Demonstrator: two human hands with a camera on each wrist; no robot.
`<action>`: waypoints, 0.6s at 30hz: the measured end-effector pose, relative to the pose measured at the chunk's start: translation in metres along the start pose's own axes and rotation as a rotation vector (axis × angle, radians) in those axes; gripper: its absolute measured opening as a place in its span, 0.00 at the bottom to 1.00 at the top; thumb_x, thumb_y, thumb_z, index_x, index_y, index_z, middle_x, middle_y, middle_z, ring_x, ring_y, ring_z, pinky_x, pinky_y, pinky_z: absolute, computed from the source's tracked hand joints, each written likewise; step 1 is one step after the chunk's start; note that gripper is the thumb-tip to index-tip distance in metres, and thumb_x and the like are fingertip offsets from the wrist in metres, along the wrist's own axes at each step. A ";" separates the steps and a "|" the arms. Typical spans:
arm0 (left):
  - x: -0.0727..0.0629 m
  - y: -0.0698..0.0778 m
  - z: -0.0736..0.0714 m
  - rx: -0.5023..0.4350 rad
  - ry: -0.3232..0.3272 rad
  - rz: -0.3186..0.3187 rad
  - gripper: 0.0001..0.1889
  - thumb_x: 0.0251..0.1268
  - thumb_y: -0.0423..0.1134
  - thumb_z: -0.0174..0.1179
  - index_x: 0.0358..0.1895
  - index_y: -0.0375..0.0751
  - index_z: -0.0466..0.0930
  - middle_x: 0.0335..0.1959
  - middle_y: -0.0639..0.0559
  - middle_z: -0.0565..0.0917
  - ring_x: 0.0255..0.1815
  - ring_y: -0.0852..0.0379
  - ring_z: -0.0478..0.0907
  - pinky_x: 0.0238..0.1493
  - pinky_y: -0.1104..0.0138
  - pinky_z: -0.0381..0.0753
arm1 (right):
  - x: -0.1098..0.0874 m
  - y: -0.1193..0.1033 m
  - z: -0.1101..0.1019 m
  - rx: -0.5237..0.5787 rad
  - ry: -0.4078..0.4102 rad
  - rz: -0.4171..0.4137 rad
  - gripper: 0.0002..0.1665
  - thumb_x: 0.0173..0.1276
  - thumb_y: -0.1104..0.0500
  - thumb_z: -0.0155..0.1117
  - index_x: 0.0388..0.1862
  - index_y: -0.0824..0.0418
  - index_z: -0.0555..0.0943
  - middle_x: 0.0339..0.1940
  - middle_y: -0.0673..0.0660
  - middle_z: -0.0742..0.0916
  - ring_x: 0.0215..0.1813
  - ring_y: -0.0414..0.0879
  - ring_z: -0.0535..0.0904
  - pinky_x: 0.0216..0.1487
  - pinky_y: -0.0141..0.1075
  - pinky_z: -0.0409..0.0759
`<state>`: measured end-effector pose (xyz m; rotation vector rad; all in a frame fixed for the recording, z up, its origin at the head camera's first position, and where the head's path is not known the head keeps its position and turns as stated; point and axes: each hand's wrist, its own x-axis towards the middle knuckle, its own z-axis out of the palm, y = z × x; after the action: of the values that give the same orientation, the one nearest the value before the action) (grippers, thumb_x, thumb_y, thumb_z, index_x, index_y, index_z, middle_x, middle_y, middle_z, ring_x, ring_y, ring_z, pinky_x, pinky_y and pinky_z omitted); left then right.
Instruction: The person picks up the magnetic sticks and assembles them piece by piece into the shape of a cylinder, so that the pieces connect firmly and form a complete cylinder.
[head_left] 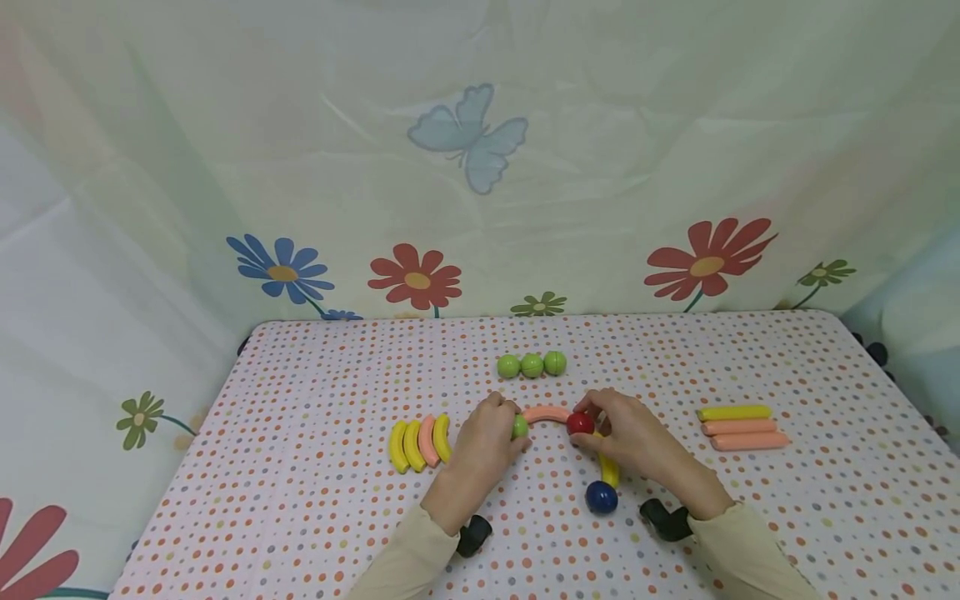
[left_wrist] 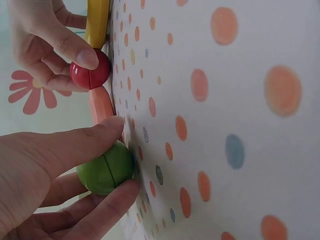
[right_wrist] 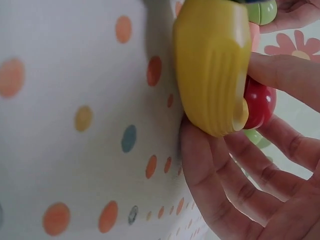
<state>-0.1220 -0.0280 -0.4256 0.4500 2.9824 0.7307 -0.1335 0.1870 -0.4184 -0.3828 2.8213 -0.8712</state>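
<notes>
My left hand pinches a green ball between thumb and fingers, low over the dotted cloth. The thumb and fingers of my right hand are around a red ball. A pink curved stick spans from the green ball to the red one. From the red ball a yellow curved stick runs toward the near side, ending at a dark blue ball. In the right wrist view that yellow stick hides part of the red ball, and some right fingers lie beneath its end.
Three green balls sit in a row behind the hands. Left of them, several yellow and pink curved sticks lie side by side. One yellow and two pink straight sticks lie at the right. A floral curtain hangs behind the table.
</notes>
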 end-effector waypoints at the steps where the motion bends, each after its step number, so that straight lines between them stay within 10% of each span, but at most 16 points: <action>1: -0.001 -0.001 0.000 -0.007 0.003 -0.005 0.19 0.60 0.38 0.79 0.51 0.32 0.86 0.43 0.45 0.81 0.36 0.57 0.77 0.38 0.67 0.82 | 0.000 0.000 0.001 -0.001 0.002 0.000 0.19 0.62 0.59 0.82 0.47 0.64 0.83 0.38 0.54 0.84 0.36 0.46 0.77 0.35 0.39 0.79; 12: -0.019 -0.009 -0.014 -0.088 0.060 -0.044 0.35 0.54 0.35 0.82 0.65 0.28 0.77 0.56 0.41 0.75 0.55 0.47 0.74 0.53 0.57 0.82 | 0.002 -0.001 0.003 -0.017 0.005 0.006 0.19 0.61 0.60 0.81 0.47 0.65 0.83 0.39 0.56 0.83 0.37 0.47 0.77 0.37 0.41 0.80; 18: -0.028 -0.023 -0.031 0.011 0.140 -0.151 0.30 0.54 0.30 0.80 0.61 0.26 0.80 0.54 0.38 0.75 0.53 0.44 0.73 0.44 0.57 0.83 | 0.000 -0.002 0.003 -0.012 0.001 0.026 0.19 0.60 0.63 0.81 0.46 0.65 0.82 0.38 0.57 0.84 0.38 0.48 0.78 0.39 0.43 0.82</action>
<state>-0.1051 -0.0698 -0.4094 0.1777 3.1072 0.7612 -0.1322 0.1836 -0.4197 -0.3471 2.8274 -0.8504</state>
